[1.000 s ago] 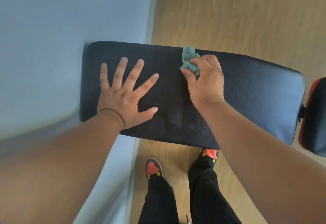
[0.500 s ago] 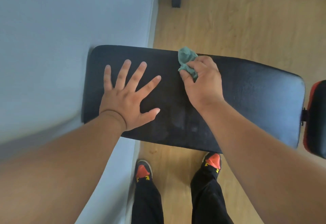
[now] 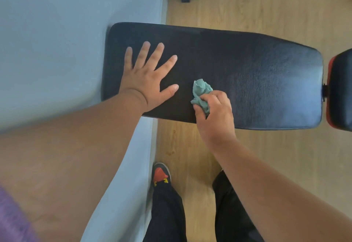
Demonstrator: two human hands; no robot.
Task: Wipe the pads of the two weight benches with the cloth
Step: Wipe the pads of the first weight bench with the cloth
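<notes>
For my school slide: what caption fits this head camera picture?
Right hand wipes the black bench pad with a teal cloth; left hand lies flat.

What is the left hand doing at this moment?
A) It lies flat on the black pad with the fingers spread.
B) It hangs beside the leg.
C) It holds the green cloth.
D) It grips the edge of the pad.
A: the left hand rests flat on the black bench pad, fingers spread, while the right hand holds the green cloth.

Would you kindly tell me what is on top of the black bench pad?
A flat left hand and a right hand gripping a teal cloth on the bench pad; pad beneath them is hidden.
</notes>
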